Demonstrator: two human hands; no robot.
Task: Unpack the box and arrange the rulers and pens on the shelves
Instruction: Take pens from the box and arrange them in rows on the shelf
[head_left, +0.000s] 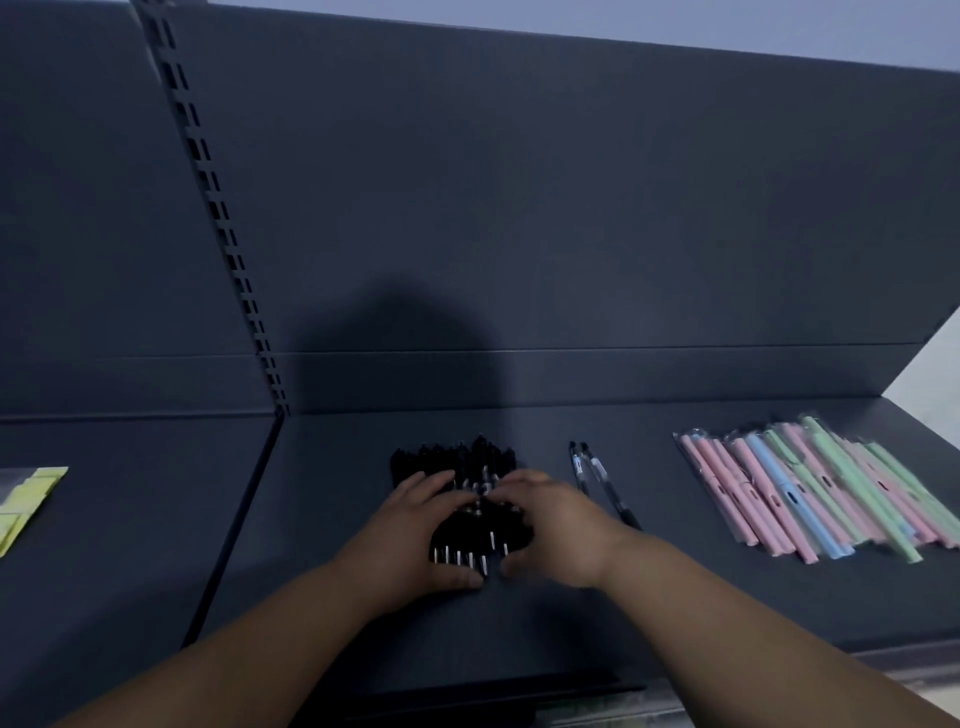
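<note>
A bunch of black pens (470, 460) lies on the dark shelf (675, 587), tips toward me. My left hand (415, 535) cups the bunch from its left side, fingers over the pens and thumb at the near tips. My right hand (553, 525) holds it from the right side, fingers curled over the top and thumb at the near end. Two loose black pens (597, 480) lie just right of my right hand. Farther right is a pile of pastel pens (810, 491), pink, blue and green, in clear sleeves.
A yellow-green packet (28, 501) lies on the neighbouring shelf at the far left. A slotted upright (223, 228) divides the two bays. The dark back panel (571, 208) rises behind the pens. The shelf's front edge (909, 649) runs at lower right.
</note>
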